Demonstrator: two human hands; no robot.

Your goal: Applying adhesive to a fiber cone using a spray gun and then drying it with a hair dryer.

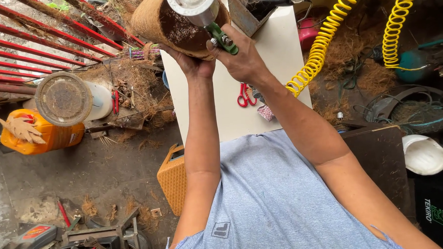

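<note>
Gripping from both sides: the right hand (pixel 242 56) is closed around the green handle of a pneumatic spray gun (pixel 204 13) with a metal cup on top, and the left hand (pixel 191 63) is wrapped under the lower edge of a round coconut-fibre pot (pixel 170 24), holding it tilted with its dark inner face turned toward the gun. Both are raised well above the white tabletop (pixel 220 104), at the top of the view, so the pot's far rim is cut off. A coiled yellow air hose (pixel 322 40) hangs to the right of the forearm; where it joins the gun cannot be seen. On the tabletop lie red-handled scissors (pixel 243 94) and a small patterned scrap beside them. Judging from the pose, the step in hand is working the gun over the pot's surface, with the nozzle held close to the fibre. The next move would seem to call for a steady left-hand hold while the pot is turned to bring an uncovered part to the nozzle, and for keeping the hose clear of the arm. Loose fibre litters the floor, where an orange jug (pixel 37 135) and a white tub with a dusty lid (pixel 68 99) stand to the left.
</note>
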